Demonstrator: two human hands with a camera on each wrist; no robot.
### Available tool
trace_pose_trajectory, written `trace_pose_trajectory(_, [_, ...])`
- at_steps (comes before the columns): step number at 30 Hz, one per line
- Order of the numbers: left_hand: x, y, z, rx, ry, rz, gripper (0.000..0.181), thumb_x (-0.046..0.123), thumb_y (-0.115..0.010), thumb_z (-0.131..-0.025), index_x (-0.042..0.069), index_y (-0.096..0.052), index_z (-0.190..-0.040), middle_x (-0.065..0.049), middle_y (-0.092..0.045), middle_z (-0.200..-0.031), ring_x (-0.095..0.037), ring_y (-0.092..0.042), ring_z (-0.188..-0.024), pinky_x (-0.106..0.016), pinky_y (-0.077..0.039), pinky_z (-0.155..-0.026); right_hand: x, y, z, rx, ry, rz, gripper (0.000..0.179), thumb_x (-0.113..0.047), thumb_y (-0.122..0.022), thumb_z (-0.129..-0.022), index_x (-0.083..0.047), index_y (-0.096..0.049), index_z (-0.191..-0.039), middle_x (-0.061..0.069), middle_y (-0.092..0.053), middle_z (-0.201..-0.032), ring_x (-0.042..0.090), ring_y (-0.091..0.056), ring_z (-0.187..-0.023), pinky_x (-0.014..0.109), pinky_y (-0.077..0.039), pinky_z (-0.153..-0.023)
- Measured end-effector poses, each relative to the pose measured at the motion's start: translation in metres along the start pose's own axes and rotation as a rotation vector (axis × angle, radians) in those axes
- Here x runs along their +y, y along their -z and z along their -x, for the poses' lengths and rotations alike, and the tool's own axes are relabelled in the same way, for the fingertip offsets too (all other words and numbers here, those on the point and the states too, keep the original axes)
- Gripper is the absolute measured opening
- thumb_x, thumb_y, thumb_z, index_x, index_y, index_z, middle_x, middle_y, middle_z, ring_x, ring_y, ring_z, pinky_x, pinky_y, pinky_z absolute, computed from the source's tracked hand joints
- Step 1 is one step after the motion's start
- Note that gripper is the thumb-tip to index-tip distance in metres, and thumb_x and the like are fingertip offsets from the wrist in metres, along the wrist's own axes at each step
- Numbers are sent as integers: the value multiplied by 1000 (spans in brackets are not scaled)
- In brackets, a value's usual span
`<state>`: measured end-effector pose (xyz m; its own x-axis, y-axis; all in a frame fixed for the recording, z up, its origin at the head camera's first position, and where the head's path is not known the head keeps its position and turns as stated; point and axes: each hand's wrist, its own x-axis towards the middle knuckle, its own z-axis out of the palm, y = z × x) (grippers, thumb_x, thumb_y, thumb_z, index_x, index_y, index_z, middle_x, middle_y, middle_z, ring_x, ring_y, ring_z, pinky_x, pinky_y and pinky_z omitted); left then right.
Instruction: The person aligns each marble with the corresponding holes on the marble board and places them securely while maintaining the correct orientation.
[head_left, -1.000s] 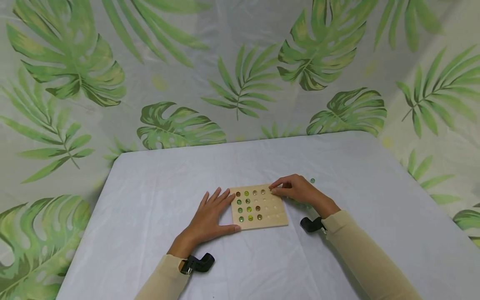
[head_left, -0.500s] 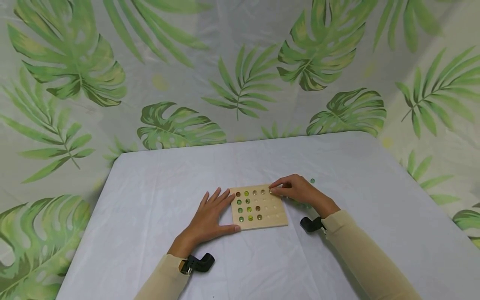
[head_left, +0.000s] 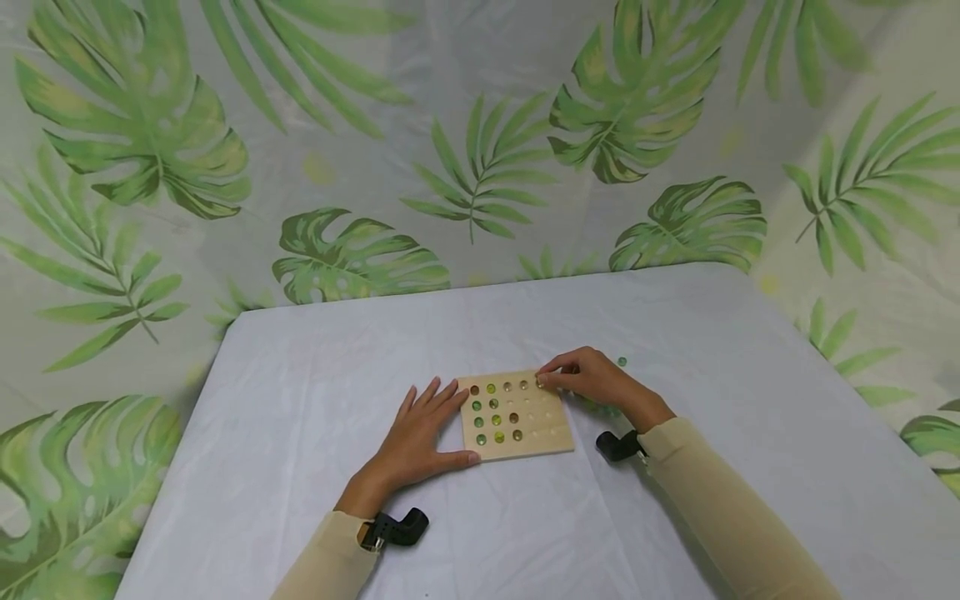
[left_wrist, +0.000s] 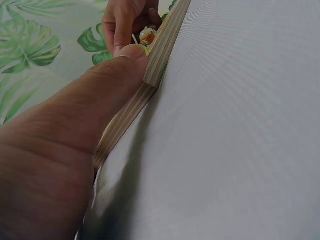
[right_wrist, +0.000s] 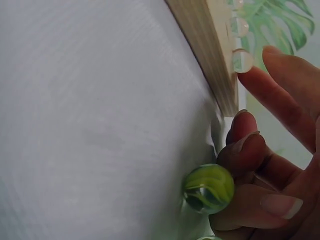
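A pale wooden board (head_left: 551,437) with rows of round hollows lies on the table, its left part filled with green, yellow and brown marbles. My left hand (head_left: 420,433) spreads over the board's left side, thumb at the near corner and straight fingers along the edge. At the far right corner, my right hand (head_left: 592,379) has thumb and index finger around a clear marble (right_wrist: 243,61), which sits at the board's top row. Its other fingers curl beside a green-yellow marble (right_wrist: 207,189) in the right wrist view. An orange-swirled marble (left_wrist: 147,36) shows beyond the left thumb.
A loose green marble (head_left: 622,362) lies on the white tablecloth (head_left: 337,358) behind the right hand. More green marbles (head_left: 603,408) show partly beneath that hand. A leaf-patterned curtain (head_left: 517,233) hangs behind the table's far edge.
The clear marble at the top row's right end, mostly covered by the right fingertips a second ago, now shows more. The left hand and board stay in place; the head view has shifted slightly.
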<state>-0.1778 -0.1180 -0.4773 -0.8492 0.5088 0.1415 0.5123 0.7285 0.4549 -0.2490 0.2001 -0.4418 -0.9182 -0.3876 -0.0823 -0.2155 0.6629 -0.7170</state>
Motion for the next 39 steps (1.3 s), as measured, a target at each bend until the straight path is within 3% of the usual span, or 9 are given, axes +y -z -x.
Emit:
trace_pose_trajectory(12, [-1,-2,0,-12,15,-2,97,74,-61,-75,24,-32,-152,2,-25,-158,-24,-10,-148,-50,-1,-118,-3,5,3,-25,13,23,28,-39,-64,-93,-18,-76,-107,-3,-69,-90,16,-56,-70,32,-48,-61])
trace_pose_trajectory(21, [0,-3,-1,-13,15,-16,97,76,-59,-75,24,-31,-153,1,-24,-158,-24,-10,-148,-50,-2,-118,3,13,9,15,24,39,27,-42,-64,-92,-24,-75,-108,-2,-69,-91,17,-56,-69,33,-49,-61])
trace_pose_trajectory(28, [0,-2,0,-17,17,-10,97,76,-59,-76,24,-30,-153,1,-23,-159,-24,-9,-148,-49,0,-118,10,22,17,55,45,70,29,-43,-65,-91,-22,-75,-107,-3,-69,-90,16,-55,-69,31,-49,-60])
trace_pose_trajectory(39, [0,0,0,-18,18,-9,97,75,-60,-76,23,-31,-153,0,-24,-158,-25,-10,-148,-51,-1,-117,16,32,30,19,25,45,32,-39,-67,-91,-16,-74,-111,4,-64,-78,17,-51,-62,30,-46,-55])
